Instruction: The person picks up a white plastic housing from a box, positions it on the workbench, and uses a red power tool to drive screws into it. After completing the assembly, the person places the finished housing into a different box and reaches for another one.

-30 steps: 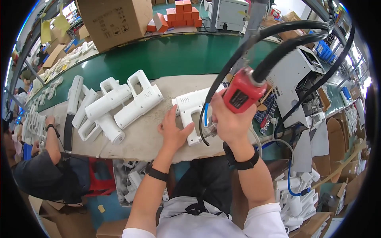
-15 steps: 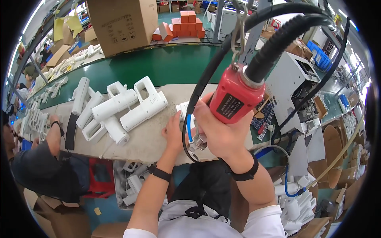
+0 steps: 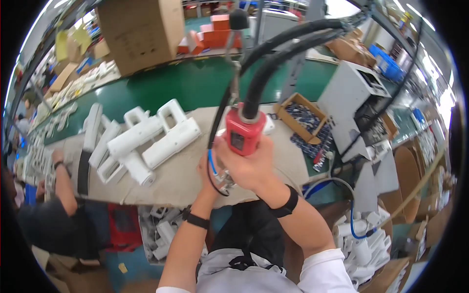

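Observation:
My right hand (image 3: 251, 166) is wrapped round a red electric screwdriver (image 3: 245, 131) that hangs from a metal hook, with thick black cables at its top. A blue hose and a metal fitting (image 3: 225, 184) show below the grip. Behind the screwdriver lies a white plastic housing (image 3: 268, 126), mostly hidden. My left hand (image 3: 206, 172) is close to the screwdriver's lower end, its fingers largely hidden by hose and tool. To the left, several white handled housings (image 3: 171, 142) lie in a heap on the beige worktop (image 3: 195, 188).
A cardboard tray of small dark parts (image 3: 302, 117) and a white machine (image 3: 342, 97) stand at the right. Behind the worktop runs a green belt (image 3: 181, 80) with a large carton (image 3: 139, 36) beyond. A co-worker's arm (image 3: 63, 180) is at the left. Bins of white housings flank me below.
The screwdriver and my right hand have moved away from me, down toward the worktop and slightly left. My left hand has shifted slightly left and is now more hidden. The view has shifted a little.

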Demonstrator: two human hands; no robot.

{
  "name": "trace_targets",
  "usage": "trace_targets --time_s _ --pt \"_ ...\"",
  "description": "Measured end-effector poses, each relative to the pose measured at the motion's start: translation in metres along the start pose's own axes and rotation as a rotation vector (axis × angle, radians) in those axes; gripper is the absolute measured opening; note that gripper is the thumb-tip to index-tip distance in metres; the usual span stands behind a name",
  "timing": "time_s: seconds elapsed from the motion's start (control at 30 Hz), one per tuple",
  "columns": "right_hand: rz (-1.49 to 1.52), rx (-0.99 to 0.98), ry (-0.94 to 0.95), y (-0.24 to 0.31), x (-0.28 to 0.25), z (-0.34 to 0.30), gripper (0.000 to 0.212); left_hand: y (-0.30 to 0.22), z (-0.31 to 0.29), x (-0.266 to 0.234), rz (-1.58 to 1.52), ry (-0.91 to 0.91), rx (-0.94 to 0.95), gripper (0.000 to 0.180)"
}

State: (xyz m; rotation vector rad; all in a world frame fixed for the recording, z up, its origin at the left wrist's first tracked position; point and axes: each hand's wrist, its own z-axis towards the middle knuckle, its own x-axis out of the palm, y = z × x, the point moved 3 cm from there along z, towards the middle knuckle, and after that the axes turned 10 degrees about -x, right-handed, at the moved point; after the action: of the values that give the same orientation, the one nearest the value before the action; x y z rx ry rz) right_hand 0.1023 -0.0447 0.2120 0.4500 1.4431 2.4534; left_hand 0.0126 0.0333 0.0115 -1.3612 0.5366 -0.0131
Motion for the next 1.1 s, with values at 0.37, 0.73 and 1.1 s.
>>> trace_targets --time_s 0.37,0.73,1.1 --pt "-0.487 -0.572 -0.204 0.047 -0.109 -0.089 0.05 0.004 -0.109 -0.1 -0.04 -0.129 -0.111 0.079" --pt "-0.048 0.529 0.179 -0.016 -0.183 -0.268 0.057 -0.07 -0.182 -0.056 -0.311 0.612 -0.122 0.088" --pt "0.393 0.621 -1.197 0.087 -0.34 -0.523 0.061 -0.088 -0.167 0.014 -0.592 0.838 -0.057 0.059"
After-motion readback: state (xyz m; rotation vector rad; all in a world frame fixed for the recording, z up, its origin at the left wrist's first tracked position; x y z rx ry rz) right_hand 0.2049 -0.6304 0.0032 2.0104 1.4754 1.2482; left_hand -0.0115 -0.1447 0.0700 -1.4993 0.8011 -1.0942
